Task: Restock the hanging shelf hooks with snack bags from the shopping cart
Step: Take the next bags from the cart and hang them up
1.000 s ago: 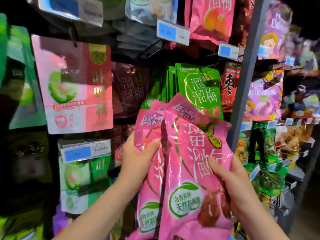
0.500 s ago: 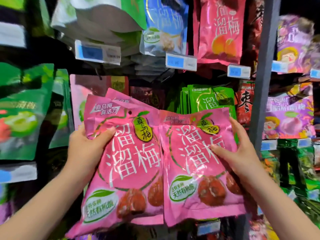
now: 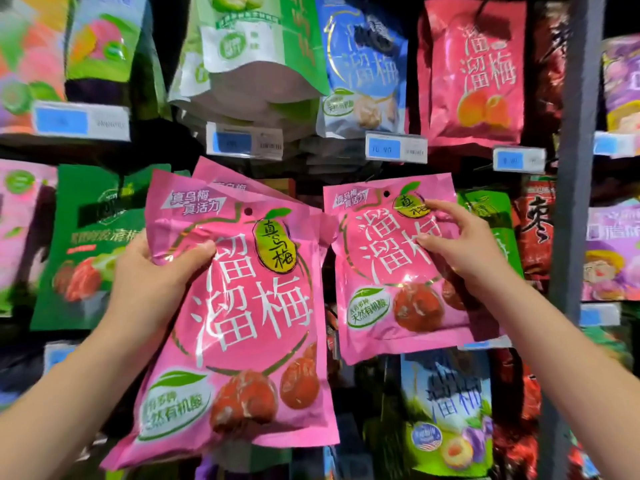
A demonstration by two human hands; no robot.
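Plainly the move turns on the hole (image 3: 387,194) punched in the top strip of the single bag (image 3: 381,271): it lies up and to the left of the right hand (image 3: 460,247), which grips the bag by its right edge, thumb and forefinger on the face and the other fingers hidden behind. This bag stands nearly upright, long axis vertical, and is raised before a dark gap just under a price tag (image 3: 396,147); the hook that should take it cannot be made out. The right hand is the nearer to that gap. The left hand (image 3: 156,275) holds a stack (image 3: 249,323) of like pink bags lower and to the left, thumb pressed across the front, top tilted left. Room is tight: hung bags crowd every side, a green bag (image 3: 485,209) sits just behind the right hand, and a grey post (image 3: 575,202) stands near on the right.
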